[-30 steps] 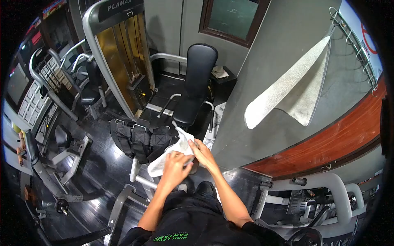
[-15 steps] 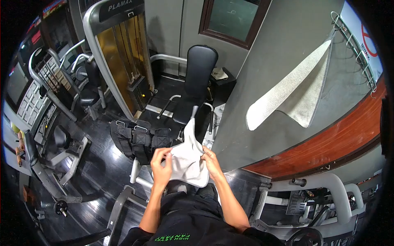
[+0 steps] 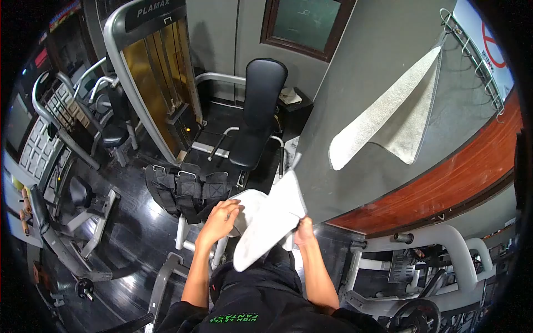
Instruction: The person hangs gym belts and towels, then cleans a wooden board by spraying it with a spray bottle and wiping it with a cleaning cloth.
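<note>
A white cloth (image 3: 269,222) with a small loop at its top corner hangs folded between my hands, in front of my body. My right hand (image 3: 305,231) is closed on the cloth's right edge. On the left side, my left hand (image 3: 223,220) is bent at the fingers beside the cloth's back layer; its fingertips are partly hidden, so whether it grips the fabric is unclear. A second white cloth (image 3: 383,105) hangs by a corner from a hook on the wall rack (image 3: 472,55) at the upper right.
Black padded straps (image 3: 189,188) lie beyond my left hand. Behind them stand a black padded seat (image 3: 265,91) and a weight-stack machine (image 3: 122,66). Grey metal gym equipment (image 3: 438,244) is at the lower right, and a leg machine (image 3: 50,222) at the left.
The cloth has turned and folded over, its near end now lower left. My right hand has moved right and down with its edge. My left hand's fingers have changed position.
</note>
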`<state>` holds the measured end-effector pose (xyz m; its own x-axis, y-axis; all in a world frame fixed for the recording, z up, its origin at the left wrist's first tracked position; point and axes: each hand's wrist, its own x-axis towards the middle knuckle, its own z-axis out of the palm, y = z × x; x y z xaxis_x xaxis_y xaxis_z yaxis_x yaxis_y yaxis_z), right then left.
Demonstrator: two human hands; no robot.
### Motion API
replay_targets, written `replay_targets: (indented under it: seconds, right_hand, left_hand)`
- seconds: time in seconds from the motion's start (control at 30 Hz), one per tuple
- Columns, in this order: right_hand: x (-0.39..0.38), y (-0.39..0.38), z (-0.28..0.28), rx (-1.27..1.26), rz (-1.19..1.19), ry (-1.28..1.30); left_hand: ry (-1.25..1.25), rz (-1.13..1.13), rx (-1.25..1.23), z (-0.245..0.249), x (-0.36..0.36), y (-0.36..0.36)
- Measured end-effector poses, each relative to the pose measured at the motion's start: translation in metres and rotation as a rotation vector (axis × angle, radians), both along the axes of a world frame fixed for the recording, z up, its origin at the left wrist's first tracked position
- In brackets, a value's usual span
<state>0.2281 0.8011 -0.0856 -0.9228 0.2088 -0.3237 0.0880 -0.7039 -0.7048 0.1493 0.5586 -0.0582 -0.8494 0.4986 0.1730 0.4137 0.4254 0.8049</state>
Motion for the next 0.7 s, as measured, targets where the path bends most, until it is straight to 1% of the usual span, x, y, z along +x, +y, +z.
replay_targets:
  seconds: [0.03,0.07,0.1,0.17,0.2,0.27,0.37,0.43,0.5,0.57,0.6,0.63,0.7]
  right_hand:
    - [0.003,0.002,0.01,-0.003,-0.037,-0.007]
    - [0.006,0.012,0.002,-0.053,-0.025,0.043]
    - [0.008,0.014,0.01,-0.027,-0.054,0.051]
    - [0.011,0.021,0.013,-0.09,-0.031,0.147]
    - [0.012,0.024,0.011,-0.091,-0.035,0.145]
    - [0.013,0.029,0.006,-0.169,-0.068,0.197]
    - [0.015,0.038,0.007,-0.161,-0.07,0.131]
    - [0.016,0.035,0.022,-0.172,-0.091,0.108]
    - [0.021,0.033,0.04,-0.176,-0.012,0.125]
    - [0.023,0.035,0.042,-0.167,0.004,0.138]
    - [0.023,0.037,0.044,-0.159,0.026,0.146]
    - [0.024,0.037,0.05,-0.155,0.02,0.151]
    - [0.032,0.034,0.067,-0.17,-0.045,0.072]
  left_hand:
    - [0.052,-0.007,-0.055,0.001,0.003,0.0]
    - [0.103,-0.014,-0.112,0.002,0.005,0.0]
    - [0.103,-0.016,-0.112,0.003,0.006,0.0]
    - [0.155,0.005,-0.15,0.004,0.009,0.003]
    - [0.154,0.001,-0.15,0.006,0.01,0.004]
    - [0.172,0.025,-0.14,0.011,0.01,0.005]
    - [0.13,0.064,-0.093,0.017,0.009,0.008]
    - [0.148,0.061,-0.084,0.03,0.009,0.012]
    - [0.167,0.057,-0.075,0.049,0.01,0.019]
    - [-0.005,-0.028,0.281,0.073,0.013,0.035]
    - [0.044,-0.089,0.377,0.08,0.013,0.044]
    - [-0.068,-0.147,0.505,0.093,0.017,0.053]
    - [-0.144,-0.135,0.753,0.1,0.022,0.078]
